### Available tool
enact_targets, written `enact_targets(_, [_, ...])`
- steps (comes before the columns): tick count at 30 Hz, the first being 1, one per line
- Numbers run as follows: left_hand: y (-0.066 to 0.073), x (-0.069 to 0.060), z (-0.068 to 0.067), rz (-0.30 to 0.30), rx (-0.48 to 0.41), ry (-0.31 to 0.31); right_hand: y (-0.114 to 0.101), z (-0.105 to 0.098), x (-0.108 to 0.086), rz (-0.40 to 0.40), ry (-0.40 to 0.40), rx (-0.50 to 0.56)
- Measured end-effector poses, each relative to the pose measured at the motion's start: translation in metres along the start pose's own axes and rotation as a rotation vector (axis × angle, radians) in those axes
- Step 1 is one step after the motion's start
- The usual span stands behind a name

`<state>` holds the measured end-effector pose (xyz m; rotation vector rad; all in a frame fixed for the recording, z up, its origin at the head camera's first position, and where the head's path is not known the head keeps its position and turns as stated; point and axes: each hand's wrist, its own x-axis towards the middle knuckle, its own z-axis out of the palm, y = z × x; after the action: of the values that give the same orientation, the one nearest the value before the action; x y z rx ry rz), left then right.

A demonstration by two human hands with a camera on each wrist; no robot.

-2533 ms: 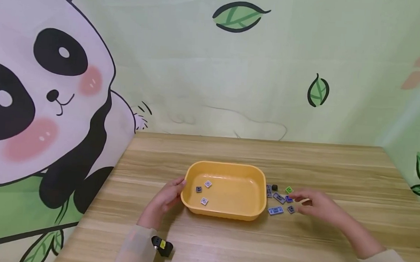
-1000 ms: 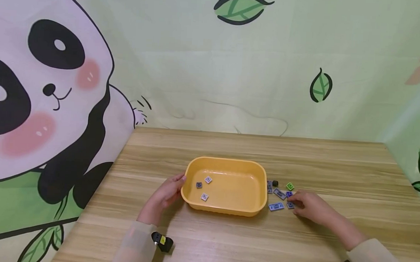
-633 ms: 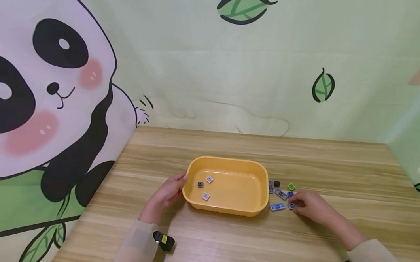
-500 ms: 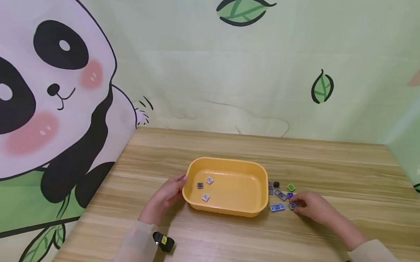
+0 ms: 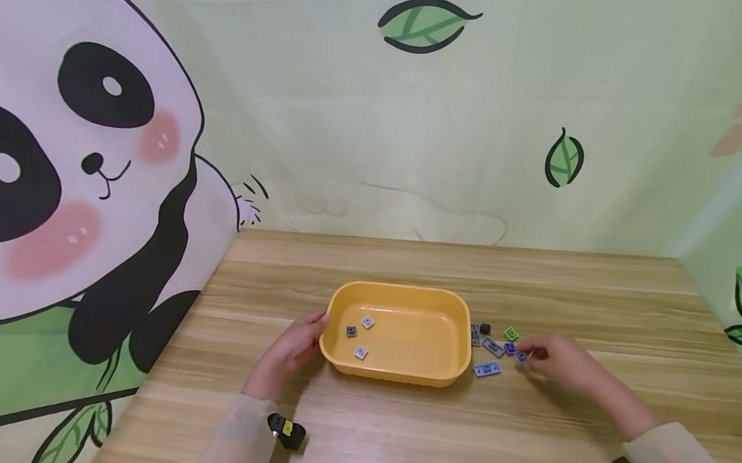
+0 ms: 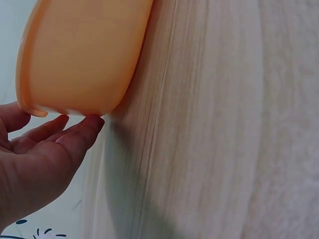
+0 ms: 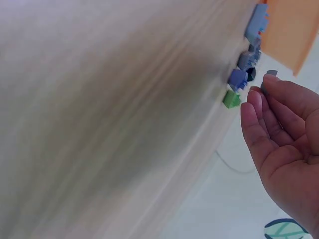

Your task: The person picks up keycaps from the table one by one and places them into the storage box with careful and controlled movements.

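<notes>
My left hand [image 5: 296, 339] grips the left end of a yellow-orange bin [image 5: 395, 378], thumb at the rim and fingers on the outer wall, as the left wrist view also shows. Inside the bin's left part lie two whitish pieces [image 5: 368, 321] and a dark grey one [image 5: 351, 332]. Right of the bin, my right hand [image 5: 562, 362] pinches a small grey-blue piece [image 5: 521, 357] between thumb and fingers. In the right wrist view that piece [image 7: 271, 73] is held off the table. Near it are a dark blue piece [image 5: 510, 348] and a green piece [image 5: 511, 333].
Between the bin and my right hand lie a light blue plate [image 5: 487, 369], a grey plate [image 5: 494, 346], another grey piece [image 5: 475, 335] against the bin's right side and a black piece [image 5: 485, 328]. A cloth with a panda print hangs behind the wooden table [image 5: 430, 430].
The small grey-blue piece has left its place on the table in my right hand's pinch. That hand has shifted slightly up and to the right. My left hand keeps its hold.
</notes>
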<state>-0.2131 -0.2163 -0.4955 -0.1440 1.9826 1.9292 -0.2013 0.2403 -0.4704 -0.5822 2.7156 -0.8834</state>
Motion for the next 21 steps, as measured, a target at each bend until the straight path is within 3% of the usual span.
enact_targets(21, [0.000,0.002,0.001,-0.003,-0.011,0.015,-0.018,-0.047,0.004,-0.034,0.016,0.011])
